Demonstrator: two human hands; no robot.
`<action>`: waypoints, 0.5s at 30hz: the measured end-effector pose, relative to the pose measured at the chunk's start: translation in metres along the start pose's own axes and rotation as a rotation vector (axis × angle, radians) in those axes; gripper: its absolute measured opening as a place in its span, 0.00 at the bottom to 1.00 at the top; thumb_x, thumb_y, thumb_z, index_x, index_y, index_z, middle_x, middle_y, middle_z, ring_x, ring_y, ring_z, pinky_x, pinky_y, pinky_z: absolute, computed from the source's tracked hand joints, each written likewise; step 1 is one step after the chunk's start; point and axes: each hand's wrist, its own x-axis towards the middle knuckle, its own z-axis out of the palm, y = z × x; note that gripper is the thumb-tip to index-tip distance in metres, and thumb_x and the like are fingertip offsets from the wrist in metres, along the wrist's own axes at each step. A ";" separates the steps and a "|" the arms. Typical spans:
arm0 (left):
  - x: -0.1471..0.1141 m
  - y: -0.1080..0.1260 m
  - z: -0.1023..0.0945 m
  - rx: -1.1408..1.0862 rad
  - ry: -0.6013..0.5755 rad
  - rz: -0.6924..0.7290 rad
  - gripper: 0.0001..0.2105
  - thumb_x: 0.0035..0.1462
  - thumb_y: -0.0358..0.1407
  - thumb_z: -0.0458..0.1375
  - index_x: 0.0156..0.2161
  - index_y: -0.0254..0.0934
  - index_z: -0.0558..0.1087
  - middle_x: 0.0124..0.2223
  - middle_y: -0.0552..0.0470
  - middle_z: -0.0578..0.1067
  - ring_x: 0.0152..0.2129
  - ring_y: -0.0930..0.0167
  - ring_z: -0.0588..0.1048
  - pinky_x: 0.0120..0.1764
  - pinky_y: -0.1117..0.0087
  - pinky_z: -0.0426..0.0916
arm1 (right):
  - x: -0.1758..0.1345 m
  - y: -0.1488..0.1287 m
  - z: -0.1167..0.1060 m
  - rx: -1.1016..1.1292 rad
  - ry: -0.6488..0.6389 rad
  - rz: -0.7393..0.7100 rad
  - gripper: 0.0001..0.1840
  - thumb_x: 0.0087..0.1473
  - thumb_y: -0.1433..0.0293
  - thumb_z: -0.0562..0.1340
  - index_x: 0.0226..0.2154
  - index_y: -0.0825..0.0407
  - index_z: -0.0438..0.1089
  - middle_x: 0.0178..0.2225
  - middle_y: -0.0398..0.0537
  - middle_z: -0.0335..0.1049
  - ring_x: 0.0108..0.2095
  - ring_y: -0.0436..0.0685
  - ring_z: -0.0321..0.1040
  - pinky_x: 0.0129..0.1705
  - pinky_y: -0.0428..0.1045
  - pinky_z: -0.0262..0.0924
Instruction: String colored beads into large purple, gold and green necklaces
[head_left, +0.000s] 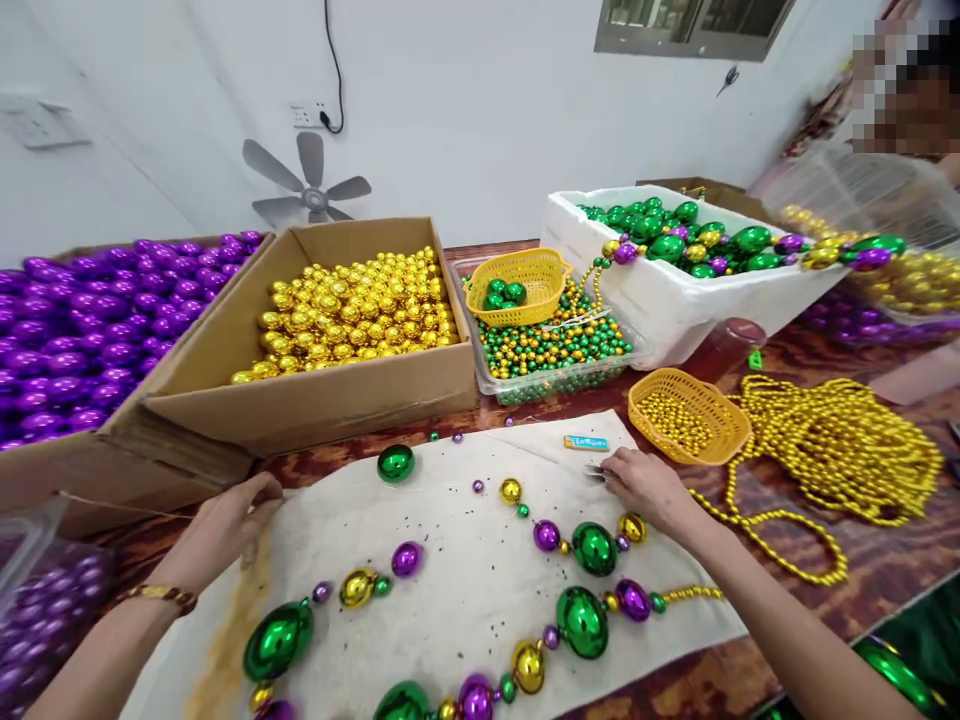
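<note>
The person's left hand (229,515) is resting at the near left edge of the white cloth (465,600), fingers curled, pinching a thin string (112,505) running off to the left. The right hand (646,487) is pressing down at the cloth's far right, fingertips closing on something small I cannot make out, just beside a blue tag (586,442). A bead strand (525,610) of green, gold and purple is lying between the hands, nearer the viewer.

Your single head camera looks forward and down, close over the counter (885,560), facing the boxes along its far edge and the wall behind.
</note>
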 end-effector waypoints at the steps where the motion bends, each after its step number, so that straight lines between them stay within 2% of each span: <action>1: -0.002 0.002 -0.009 0.033 -0.035 -0.004 0.05 0.56 0.39 0.51 0.31 0.44 0.66 0.27 0.62 0.76 0.26 0.71 0.73 0.31 0.75 0.63 | 0.001 0.001 0.002 -0.031 -0.005 -0.006 0.13 0.58 0.69 0.54 0.42 0.51 0.71 0.41 0.53 0.70 0.43 0.59 0.66 0.43 0.52 0.56; 4: -0.009 0.012 -0.035 0.117 -0.077 -0.024 0.05 0.58 0.39 0.50 0.33 0.42 0.66 0.29 0.59 0.76 0.28 0.69 0.73 0.32 0.74 0.62 | 0.004 -0.002 0.003 -0.063 0.029 0.013 0.13 0.57 0.69 0.56 0.44 0.52 0.71 0.42 0.55 0.70 0.45 0.62 0.66 0.44 0.55 0.56; 7: -0.017 0.043 -0.065 0.129 -0.091 -0.022 0.07 0.58 0.41 0.50 0.33 0.42 0.66 0.28 0.59 0.75 0.27 0.70 0.72 0.31 0.74 0.63 | 0.006 -0.024 -0.014 0.116 0.119 -0.017 0.14 0.58 0.68 0.56 0.46 0.53 0.70 0.44 0.56 0.70 0.45 0.63 0.66 0.45 0.56 0.58; 9: -0.022 0.081 -0.086 0.067 -0.095 0.043 0.08 0.58 0.44 0.51 0.35 0.43 0.67 0.30 0.59 0.76 0.27 0.70 0.72 0.30 0.74 0.64 | 0.007 -0.053 -0.038 0.401 0.186 -0.120 0.14 0.60 0.68 0.54 0.45 0.52 0.70 0.44 0.54 0.69 0.45 0.59 0.67 0.46 0.54 0.60; 11: -0.025 0.131 -0.106 0.001 -0.036 0.176 0.09 0.58 0.46 0.52 0.36 0.45 0.68 0.33 0.59 0.75 0.27 0.71 0.72 0.30 0.74 0.65 | 0.008 -0.090 -0.071 0.774 0.218 -0.278 0.13 0.62 0.66 0.53 0.44 0.50 0.70 0.44 0.51 0.70 0.44 0.56 0.68 0.47 0.52 0.62; 13: -0.023 0.183 -0.122 -0.016 0.097 0.429 0.07 0.58 0.43 0.53 0.36 0.45 0.68 0.33 0.58 0.74 0.27 0.71 0.71 0.30 0.72 0.64 | 0.013 -0.128 -0.105 1.157 0.139 -0.435 0.14 0.62 0.64 0.54 0.47 0.50 0.67 0.44 0.49 0.70 0.37 0.52 0.71 0.38 0.48 0.66; 15: -0.017 0.228 -0.134 0.006 0.230 0.586 0.07 0.60 0.41 0.51 0.34 0.45 0.69 0.31 0.55 0.72 0.28 0.70 0.70 0.31 0.69 0.64 | 0.019 -0.158 -0.135 1.430 0.041 -0.566 0.17 0.60 0.65 0.57 0.51 0.48 0.64 0.49 0.49 0.68 0.35 0.50 0.72 0.33 0.46 0.67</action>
